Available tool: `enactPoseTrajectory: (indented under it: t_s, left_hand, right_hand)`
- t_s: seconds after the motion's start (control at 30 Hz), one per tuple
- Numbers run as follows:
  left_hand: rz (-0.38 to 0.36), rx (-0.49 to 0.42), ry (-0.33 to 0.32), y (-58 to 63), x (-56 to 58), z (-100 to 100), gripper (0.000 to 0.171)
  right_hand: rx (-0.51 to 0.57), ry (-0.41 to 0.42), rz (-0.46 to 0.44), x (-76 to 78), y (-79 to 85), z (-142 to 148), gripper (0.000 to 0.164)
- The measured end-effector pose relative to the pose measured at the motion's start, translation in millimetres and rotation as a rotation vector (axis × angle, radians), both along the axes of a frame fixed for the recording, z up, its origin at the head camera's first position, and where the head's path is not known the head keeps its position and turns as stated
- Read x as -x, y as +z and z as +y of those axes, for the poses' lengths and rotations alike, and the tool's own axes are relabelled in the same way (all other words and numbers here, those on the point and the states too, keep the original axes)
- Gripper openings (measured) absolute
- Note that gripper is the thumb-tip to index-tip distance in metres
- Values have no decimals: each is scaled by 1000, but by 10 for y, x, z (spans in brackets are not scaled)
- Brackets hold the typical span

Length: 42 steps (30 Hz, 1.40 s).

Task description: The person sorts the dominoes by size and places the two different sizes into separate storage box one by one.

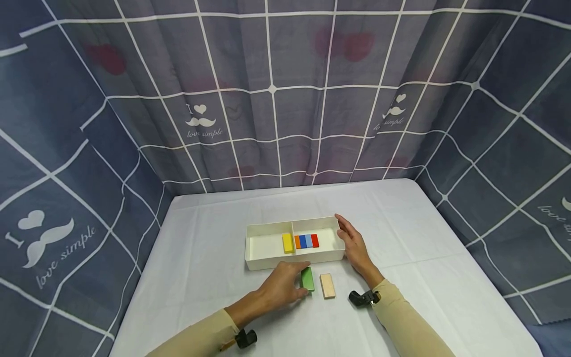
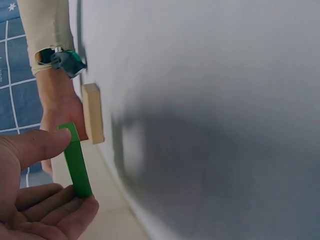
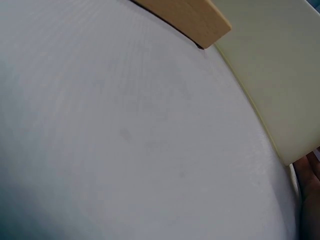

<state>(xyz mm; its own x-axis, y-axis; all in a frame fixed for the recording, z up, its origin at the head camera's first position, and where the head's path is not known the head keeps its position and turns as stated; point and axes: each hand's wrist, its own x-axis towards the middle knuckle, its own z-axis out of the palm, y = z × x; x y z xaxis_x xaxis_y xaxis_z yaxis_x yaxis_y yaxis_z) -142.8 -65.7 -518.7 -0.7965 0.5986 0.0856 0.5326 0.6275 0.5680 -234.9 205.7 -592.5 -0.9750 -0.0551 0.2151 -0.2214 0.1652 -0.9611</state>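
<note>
My left hand (image 1: 282,282) pinches a green block (image 1: 307,279) between thumb and fingers, just in front of the white divided box (image 1: 276,261). In the left wrist view the thumb presses one end of that green block (image 2: 77,165) and the fingertips the other. At the box's right end, my right hand (image 1: 354,249) holds the end wall, its fingers at the far corner; the right wrist view shows only part of this hand (image 3: 309,195). A plain wooden block (image 1: 327,286) lies on the table between the two hands.
In the box's left compartment a yellow block (image 1: 288,243) lies beside the divider. The right compartment holds a row of orange, blue, light blue and red blocks (image 1: 306,241). White cloth covers the table (image 1: 200,238); a grid-patterned curtain (image 1: 294,114) surrounds its far sides.
</note>
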Motion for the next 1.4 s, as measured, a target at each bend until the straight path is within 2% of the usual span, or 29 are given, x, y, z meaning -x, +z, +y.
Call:
enactPoseTrajectory:
  t_s: [0.37, 0.6, 0.83, 1.1, 1.4]
  left_hand:
    - [43, 4, -38, 204, 58, -65, 67]
    - [43, -15, -30, 348, 116, -123, 65]
    - [49, -35, -14, 443, 142, -206, 65]
    - [87, -58, -3, 497, 195, -296, 63]
    - [73, -63, 35, 516, 258, -380, 65]
  right_hand:
    - [-10, -1, -4, 6, -5, 6, 51]
    - [-19, 1, -2, 5, 7, 1, 51]
    - [-25, -4, -9, 11, 13, -7, 51]
    - [-26, -9, -10, 5, 3, -16, 51]
    - [-6, 5, -3, 8, -2, -6, 51]
